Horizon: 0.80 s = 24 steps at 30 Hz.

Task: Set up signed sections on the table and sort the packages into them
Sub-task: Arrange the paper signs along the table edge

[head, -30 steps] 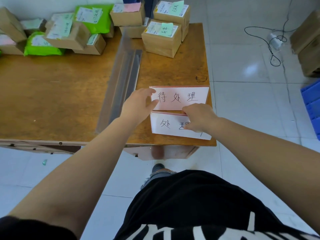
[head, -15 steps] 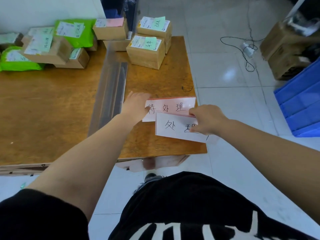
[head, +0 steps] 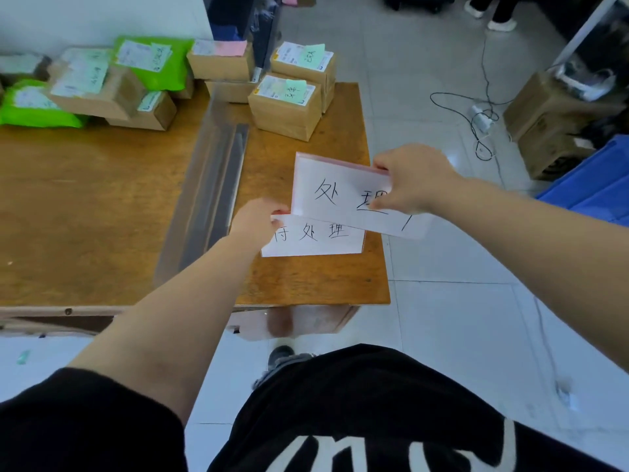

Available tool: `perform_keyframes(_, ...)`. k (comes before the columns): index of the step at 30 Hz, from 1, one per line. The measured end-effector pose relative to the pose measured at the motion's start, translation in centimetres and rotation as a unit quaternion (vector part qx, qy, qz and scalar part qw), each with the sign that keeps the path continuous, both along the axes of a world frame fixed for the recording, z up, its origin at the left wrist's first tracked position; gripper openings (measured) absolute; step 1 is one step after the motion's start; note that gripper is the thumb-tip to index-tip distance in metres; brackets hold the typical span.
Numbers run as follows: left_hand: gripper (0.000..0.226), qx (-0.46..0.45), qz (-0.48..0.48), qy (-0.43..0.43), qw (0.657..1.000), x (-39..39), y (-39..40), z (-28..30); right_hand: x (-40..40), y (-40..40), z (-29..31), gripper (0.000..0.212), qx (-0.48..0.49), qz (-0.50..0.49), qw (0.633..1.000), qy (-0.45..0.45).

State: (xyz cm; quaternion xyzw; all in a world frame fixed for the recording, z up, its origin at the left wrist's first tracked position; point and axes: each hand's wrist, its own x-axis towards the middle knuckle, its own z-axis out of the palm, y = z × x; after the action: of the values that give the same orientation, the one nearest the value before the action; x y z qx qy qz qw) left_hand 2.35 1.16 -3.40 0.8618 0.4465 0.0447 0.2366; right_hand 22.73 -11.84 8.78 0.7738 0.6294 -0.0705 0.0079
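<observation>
White paper signs are both near the middle of the frame, at the right end of the wooden bench [head: 102, 206]. Right hand [head: 413, 180] pinches the upper sign [head: 337, 195] by its right edge, lifted and overlapping the lower sign [head: 316, 238]. Left hand [head: 255, 223] grips that lower sign's left end, which lies flat on the bench. Cardboard boxes [head: 286, 107] and green mailer bags [head: 156, 63] with labels sit piled along the upper left. Blue crate [head: 599, 185] at the right edge, on the floor.
</observation>
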Motion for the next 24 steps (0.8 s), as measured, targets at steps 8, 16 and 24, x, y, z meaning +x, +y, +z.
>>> perform_keyframes(8, 0.027, -0.018, -0.066, 0.0, 0.998, -2.3, -1.5, 0.3, -0.4, 2.6, -0.3, 0.034, 0.012, 0.05, 0.998, -0.025)
perform_keyframes(16, 0.031, 0.001, -0.033, -0.041, 0.999, -3.5, -2.2, 0.8, -0.6, 3.8, -1.6, 0.031, 0.015, 0.077, 0.997, -0.018)
perform_keyframes(24, 0.044, 0.06, 0.192, -0.152, 0.968, -7.2, -1.6, 5.7, -2.7, 6.9, -1.3, 0.034, 0.053, 0.139, 0.989, -0.008)
